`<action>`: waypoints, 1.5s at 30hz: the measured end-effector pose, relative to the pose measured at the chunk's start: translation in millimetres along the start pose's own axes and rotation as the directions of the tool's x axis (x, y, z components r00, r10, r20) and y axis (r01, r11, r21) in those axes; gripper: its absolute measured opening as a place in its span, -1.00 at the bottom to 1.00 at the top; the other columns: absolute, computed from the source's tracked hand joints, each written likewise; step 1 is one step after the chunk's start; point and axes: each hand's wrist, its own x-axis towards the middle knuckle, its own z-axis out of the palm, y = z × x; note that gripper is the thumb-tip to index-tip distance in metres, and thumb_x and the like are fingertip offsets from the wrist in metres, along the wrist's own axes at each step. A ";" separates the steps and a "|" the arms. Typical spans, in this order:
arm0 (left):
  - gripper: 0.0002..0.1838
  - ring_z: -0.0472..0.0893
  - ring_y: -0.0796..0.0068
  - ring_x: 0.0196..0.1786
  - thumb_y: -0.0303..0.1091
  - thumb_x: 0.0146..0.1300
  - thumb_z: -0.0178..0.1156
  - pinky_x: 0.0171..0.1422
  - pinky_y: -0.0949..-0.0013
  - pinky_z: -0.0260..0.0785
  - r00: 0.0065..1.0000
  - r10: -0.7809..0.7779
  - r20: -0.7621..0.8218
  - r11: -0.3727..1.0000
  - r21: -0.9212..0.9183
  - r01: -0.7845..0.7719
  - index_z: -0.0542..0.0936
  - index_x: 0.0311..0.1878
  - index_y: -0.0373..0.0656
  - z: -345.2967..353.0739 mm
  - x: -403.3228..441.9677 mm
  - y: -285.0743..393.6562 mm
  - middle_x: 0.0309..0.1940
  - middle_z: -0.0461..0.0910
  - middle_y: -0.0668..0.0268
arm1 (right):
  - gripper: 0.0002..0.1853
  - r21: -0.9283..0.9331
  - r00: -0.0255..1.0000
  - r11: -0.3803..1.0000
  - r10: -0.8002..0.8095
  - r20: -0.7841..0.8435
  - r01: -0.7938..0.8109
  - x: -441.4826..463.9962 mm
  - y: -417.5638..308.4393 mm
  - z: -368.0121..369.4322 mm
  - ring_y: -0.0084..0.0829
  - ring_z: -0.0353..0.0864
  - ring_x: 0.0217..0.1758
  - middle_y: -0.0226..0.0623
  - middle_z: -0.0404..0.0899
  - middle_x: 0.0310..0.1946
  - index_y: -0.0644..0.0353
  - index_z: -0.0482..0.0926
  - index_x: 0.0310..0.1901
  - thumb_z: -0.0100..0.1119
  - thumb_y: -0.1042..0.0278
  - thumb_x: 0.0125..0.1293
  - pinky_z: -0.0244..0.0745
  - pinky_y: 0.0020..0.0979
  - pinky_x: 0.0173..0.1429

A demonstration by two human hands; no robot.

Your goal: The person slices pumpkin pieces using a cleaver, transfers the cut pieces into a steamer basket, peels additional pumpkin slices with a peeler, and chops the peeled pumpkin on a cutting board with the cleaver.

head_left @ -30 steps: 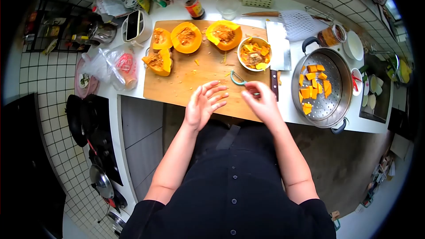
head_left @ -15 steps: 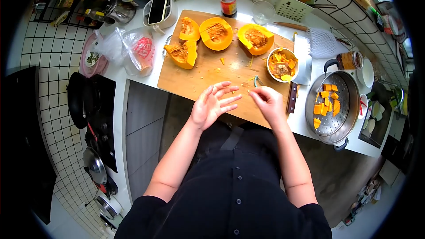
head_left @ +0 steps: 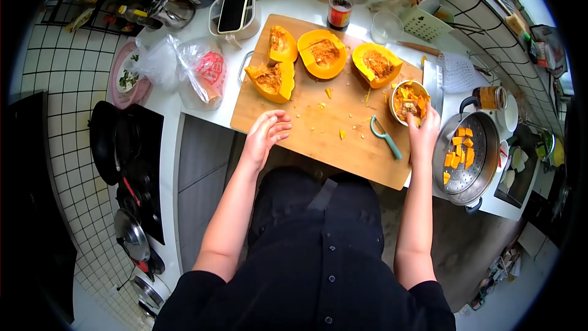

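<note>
My left hand (head_left: 267, 136) is over the near left edge of the wooden cutting board (head_left: 306, 116), fingers apart and holding nothing. My right hand (head_left: 424, 133) is at the near rim of the white bowl (head_left: 397, 112) of pumpkin scraps (head_left: 408, 99); its fingers are pressed together at the scraps, and what they hold is hidden. A green peeler (head_left: 387, 138) lies on the board between my hands. Cut pumpkin pieces sit along the board's far side: two at the left (head_left: 274, 83), one in the middle (head_left: 322, 54), one at the right (head_left: 375, 65).
A steamer pot (head_left: 474, 175) with pumpkin chunks stands right of the board, and a cleaver (head_left: 432, 83) lies behind the bowl. Plastic bags (head_left: 202, 76) and a phone (head_left: 234, 10) on a container are at the left. A sauce bottle (head_left: 340, 6) stands behind the board.
My right hand has moved right, from above the board to the bowl, uncovering the peeler. My left hand has shifted left. The camera view has turned.
</note>
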 end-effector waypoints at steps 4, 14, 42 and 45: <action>-0.72 0.57 0.46 -0.08 -0.28 0.40 -0.04 0.04 0.39 0.43 0.997 0.074 0.000 0.990 0.121 -0.073 0.46 0.06 -0.21 -18.0 9.3 17.1 -0.09 0.55 0.23 | -0.73 0.165 0.973 0.959 0.228 0.034 -0.230 0.9 -12.2 -20.6 -0.28 0.56 -0.19 -0.22 0.55 -0.27 0.30 0.54 -0.11 0.25 0.35 0.21 0.44 -0.28 -0.05; -0.75 0.54 0.56 -0.16 -0.31 0.39 -0.04 -0.02 0.49 0.42 0.995 0.075 0.066 0.964 0.250 -0.089 0.45 0.03 -0.22 -15.8 35.2 32.4 -0.12 0.55 0.27 | -0.61 0.128 0.962 0.978 0.129 0.240 -0.163 -6.6 -29.7 -1.9 -0.09 0.59 -0.02 0.01 0.58 -0.09 0.25 0.48 0.08 0.16 0.50 0.17 0.49 -0.23 0.06; -0.77 0.56 0.58 -0.17 -0.33 0.42 -0.04 -0.04 0.50 0.44 0.999 0.037 0.032 0.981 0.187 -0.043 0.49 -0.01 -0.23 -61.1 3.2 1.5 -0.19 0.57 0.28 | -0.71 0.272 0.942 0.944 0.093 0.321 -0.186 27.5 -67.4 69.2 -0.17 0.61 -0.32 -0.09 0.60 -0.39 0.34 0.59 -0.17 0.29 0.31 0.14 0.52 -0.29 -0.20; -0.76 0.57 0.58 -0.18 -0.31 0.43 -0.05 -0.06 0.50 0.45 0.995 -0.059 0.076 0.981 0.187 0.044 0.49 -0.01 -0.22 -54.2 6.3 -7.4 -0.19 0.57 0.28 | -0.67 0.459 0.766 0.717 0.163 0.622 -0.525 5.1 -58.3 61.0 -0.52 0.58 -0.52 -0.29 0.61 -0.56 0.38 0.59 -0.12 0.31 0.30 0.18 0.49 -0.47 -0.35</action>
